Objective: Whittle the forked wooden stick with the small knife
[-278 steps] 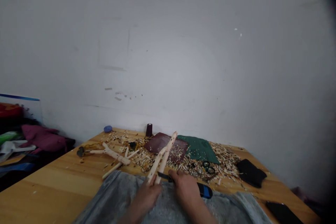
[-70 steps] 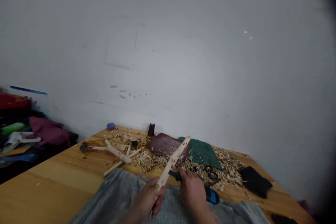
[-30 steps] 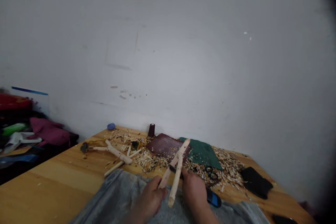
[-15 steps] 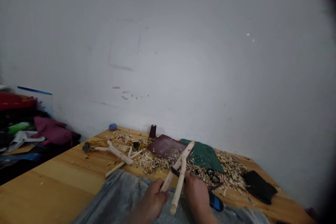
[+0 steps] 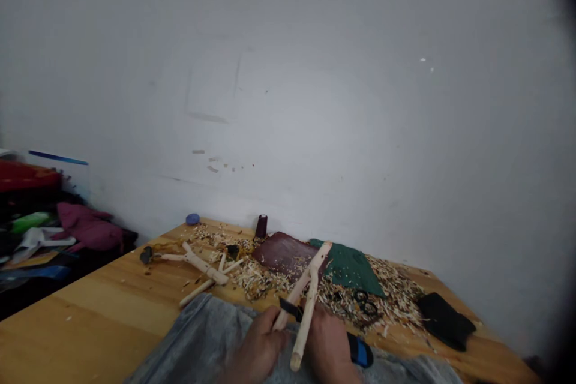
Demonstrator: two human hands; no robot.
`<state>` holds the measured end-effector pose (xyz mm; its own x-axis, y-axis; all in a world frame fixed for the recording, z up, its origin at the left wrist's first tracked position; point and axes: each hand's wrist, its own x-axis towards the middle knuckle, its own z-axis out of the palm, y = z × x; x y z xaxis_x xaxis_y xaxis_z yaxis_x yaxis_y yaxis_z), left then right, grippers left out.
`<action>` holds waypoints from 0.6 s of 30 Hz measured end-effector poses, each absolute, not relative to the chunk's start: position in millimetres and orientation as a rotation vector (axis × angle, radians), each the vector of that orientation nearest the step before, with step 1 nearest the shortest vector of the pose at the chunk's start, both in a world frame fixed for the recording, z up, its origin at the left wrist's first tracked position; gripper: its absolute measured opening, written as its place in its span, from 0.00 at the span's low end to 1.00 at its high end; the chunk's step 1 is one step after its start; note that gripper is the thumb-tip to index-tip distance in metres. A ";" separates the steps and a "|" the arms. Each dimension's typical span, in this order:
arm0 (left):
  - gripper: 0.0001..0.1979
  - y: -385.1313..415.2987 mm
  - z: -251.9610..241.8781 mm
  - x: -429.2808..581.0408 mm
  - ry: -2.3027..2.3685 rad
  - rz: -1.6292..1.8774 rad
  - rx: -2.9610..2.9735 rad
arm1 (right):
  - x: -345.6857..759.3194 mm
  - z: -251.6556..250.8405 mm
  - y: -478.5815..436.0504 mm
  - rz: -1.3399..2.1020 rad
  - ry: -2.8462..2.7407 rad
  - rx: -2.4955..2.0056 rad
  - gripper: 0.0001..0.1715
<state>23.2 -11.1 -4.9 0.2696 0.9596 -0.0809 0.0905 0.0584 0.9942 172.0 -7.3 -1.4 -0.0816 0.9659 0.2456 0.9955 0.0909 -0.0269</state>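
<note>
A peeled forked stick (image 5: 320,257), shaped like a Y, points away from me with its two prongs toward me. My left hand (image 5: 261,345) is closed round the end of the left prong. My right hand (image 5: 332,339) grips a knife (image 5: 361,352) whose black and blue handle sticks out to the right. The dark blade lies across the left prong, close to the left hand's fingers. The right prong passes in front of the knife and hides part of it. Grey cloth (image 5: 207,336) lies beneath both hands.
Wood shavings (image 5: 400,288) cover much of the wooden table (image 5: 90,324). Another forked stick (image 5: 202,264) lies left. Behind are a maroon sheet (image 5: 283,255), a green sheet (image 5: 355,270) and a thread spool (image 5: 261,226). Scissors (image 5: 368,306) and a black piece (image 5: 445,321) lie right.
My right hand has drawn the knife down and left along the left prong, nearer my left hand. The forked stick has shifted only slightly.
</note>
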 end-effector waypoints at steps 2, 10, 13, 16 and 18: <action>0.03 -10.7 -8.4 24.1 1.124 0.936 1.380 | 186.7 -2.4 -1.1 -0.257 -2.081 -2.046 0.21; 0.01 -7.5 -15.6 25.3 1.071 0.945 1.349 | 200.0 -2.9 3.4 -0.329 -1.997 -2.118 0.24; 0.02 -7.5 -11.6 25.8 1.080 0.956 1.337 | 177.7 -6.3 -3.9 -0.307 -2.112 -2.023 0.22; 0.06 -7.3 -10.1 25.9 1.055 0.969 1.339 | 164.3 -9.6 -8.3 -0.298 -2.197 -1.936 0.21; 0.07 -7.0 -11.5 25.8 1.049 0.976 1.348 | 165.7 -9.7 -7.8 -0.290 -2.203 -1.914 0.21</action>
